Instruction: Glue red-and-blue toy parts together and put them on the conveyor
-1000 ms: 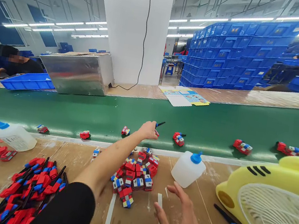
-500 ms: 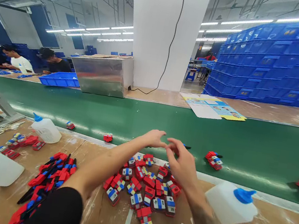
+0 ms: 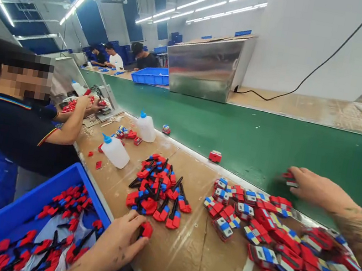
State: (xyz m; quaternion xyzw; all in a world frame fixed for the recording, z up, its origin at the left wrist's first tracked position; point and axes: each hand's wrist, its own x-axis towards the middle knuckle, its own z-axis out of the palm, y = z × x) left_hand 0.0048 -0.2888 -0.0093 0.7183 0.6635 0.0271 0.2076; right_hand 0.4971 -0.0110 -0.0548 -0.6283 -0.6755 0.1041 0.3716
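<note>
My left hand (image 3: pixel 119 243) is closed on a small red plastic part (image 3: pixel 146 229) at the table's front edge. Just beyond it lies a heap of red and blue parts with black stems (image 3: pixel 158 187). Over the green conveyor belt (image 3: pixel 257 134), my right hand (image 3: pixel 314 188) has its fingers around a small red toy vehicle (image 3: pixel 290 179), slightly blurred. Whether that vehicle touches the belt I cannot tell. A pile of red toy vehicles (image 3: pixel 264 219) with blue, white and yellow markings spreads on the table below my right hand.
A blue crate (image 3: pixel 77 171) at the lower left holds more stemmed parts. Two white bottles with blue caps (image 3: pixel 117 152) stand left of centre. Another red vehicle (image 3: pixel 215 156) sits on the belt edge. A co-worker (image 3: pixel 28 114) handles red parts on the left.
The view has swung left, bringing the crate and co-worker in. My hands, close together over the belt before, are now far apart: left at a red part, right at a toy vehicle.
</note>
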